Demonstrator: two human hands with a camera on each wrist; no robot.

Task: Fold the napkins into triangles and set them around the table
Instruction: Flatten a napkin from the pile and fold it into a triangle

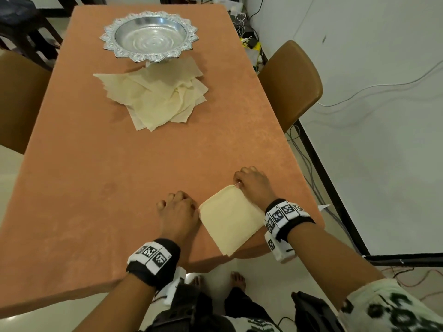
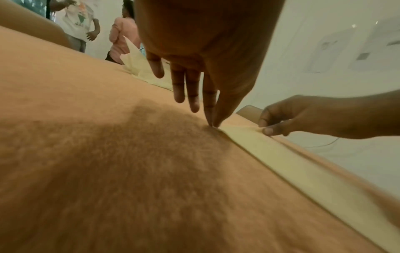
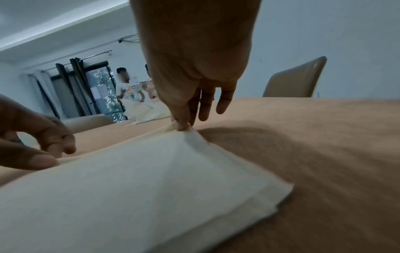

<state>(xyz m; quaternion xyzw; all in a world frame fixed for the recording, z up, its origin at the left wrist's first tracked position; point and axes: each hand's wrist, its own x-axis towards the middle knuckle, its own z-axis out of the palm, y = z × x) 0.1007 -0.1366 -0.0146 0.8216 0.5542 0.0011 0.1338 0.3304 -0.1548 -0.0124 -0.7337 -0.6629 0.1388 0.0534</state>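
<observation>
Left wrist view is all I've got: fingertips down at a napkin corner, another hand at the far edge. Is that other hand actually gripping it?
Observer: Yes. In the right wrist view the right hand pinches a raised corner of the napkin between thumb and fingers.
Operator: Napkin folded yet?
Observer: Not into a triangle. The head view shows a square, one corner past the table edge.
Operator: Left hand gripping too?
Observer: The left hand meets the napkin's left corner; whether it grips, I cannot tell.
Operator: More napkins?
Observer: A loose pile of napkins lies mid-table, in front of a silver pedestal bowl.
</observation>
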